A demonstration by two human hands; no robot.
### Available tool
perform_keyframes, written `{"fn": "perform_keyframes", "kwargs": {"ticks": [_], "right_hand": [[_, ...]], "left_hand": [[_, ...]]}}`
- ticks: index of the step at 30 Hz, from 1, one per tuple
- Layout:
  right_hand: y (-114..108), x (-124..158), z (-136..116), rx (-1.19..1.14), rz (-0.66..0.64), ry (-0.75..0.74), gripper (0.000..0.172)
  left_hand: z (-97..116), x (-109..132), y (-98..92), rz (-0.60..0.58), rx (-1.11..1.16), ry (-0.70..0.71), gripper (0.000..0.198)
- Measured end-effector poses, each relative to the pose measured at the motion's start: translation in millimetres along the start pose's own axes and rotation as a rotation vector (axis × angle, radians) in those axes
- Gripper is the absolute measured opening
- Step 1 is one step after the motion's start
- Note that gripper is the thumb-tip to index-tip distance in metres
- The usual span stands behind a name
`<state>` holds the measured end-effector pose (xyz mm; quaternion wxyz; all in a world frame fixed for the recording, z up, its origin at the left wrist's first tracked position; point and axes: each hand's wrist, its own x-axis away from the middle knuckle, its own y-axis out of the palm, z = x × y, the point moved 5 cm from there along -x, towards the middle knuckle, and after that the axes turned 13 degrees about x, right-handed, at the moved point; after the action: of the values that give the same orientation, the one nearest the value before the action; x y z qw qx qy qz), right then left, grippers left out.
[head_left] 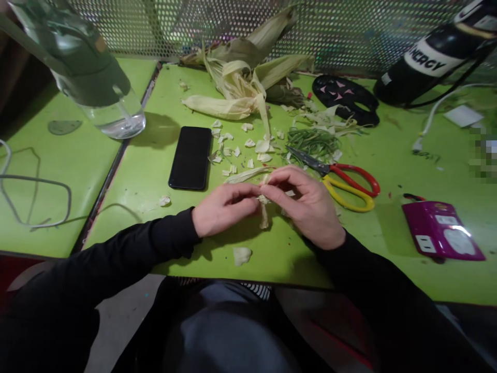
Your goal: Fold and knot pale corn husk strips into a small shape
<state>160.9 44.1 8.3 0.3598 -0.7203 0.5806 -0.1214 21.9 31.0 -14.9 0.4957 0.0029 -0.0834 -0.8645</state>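
Between my two hands is a small pale figure of corn husk (264, 215), its lower strip hanging down over the green table. My left hand (229, 207) pinches it from the left, and my right hand (306, 204) pinches its upper part with thumb and forefinger. A loose husk strip (246, 175) lies just behind my fingertips. Scissors with one red and one yellow handle (349, 187) lie beside my right hand, their blades against green strands (312, 142). Small husk scraps (264, 157) are scattered behind my hands, and one piece (242, 255) lies near the front edge.
A black phone (190, 158) lies left of the scraps. Dried husks (236, 88) are heaped at the back before a perforated metal screen. A water bottle (112, 98) stands left; a black bottle (427, 62), black palette-shaped object (344, 98) and purple socket box (442, 230) are right.
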Motion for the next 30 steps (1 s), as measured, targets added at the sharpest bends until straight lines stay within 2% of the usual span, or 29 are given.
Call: {"fn": "perform_keyframes", "kwargs": {"ticks": [3, 6, 14, 17, 20, 22, 26, 30], "right_hand": [[4, 0, 3, -0.151, -0.075, 0.097, 0.012], [7, 2, 5, -0.209, -0.110, 0.119, 0.012], [12, 7, 4, -0.179, -0.091, 0.089, 0.012], [13, 5, 9, -0.259, -0.062, 0.157, 0.013], [12, 2, 19, -0.388, -0.033, 0.271, 0.030], [12, 1, 24, -0.383, -0.026, 0.307, 0.034], [11, 1, 26, -0.369, -0.027, 0.344, 0.032], [15, 0, 21, -0.319, -0.154, 0.327, 0.032]], "left_hand": [[3, 0, 0.0, -0.011, 0.134, -0.014, 0.024], [-1, -1, -1.5, 0.001, 0.211, -0.059, 0.022], [-4, 3, 9.8, -0.141, 0.178, -0.171, 0.018], [-5, 1, 7.5, -0.045, 0.255, -0.184, 0.017], [-8, -2, -1.2, 0.128, 0.420, -0.179, 0.015], [-10, -3, -6.2, 0.205, 0.491, -0.166, 0.012], [-10, -4, -9.7, 0.234, 0.516, -0.118, 0.014], [-11, -6, -12.7, 0.281, 0.494, -0.035, 0.008]]}}
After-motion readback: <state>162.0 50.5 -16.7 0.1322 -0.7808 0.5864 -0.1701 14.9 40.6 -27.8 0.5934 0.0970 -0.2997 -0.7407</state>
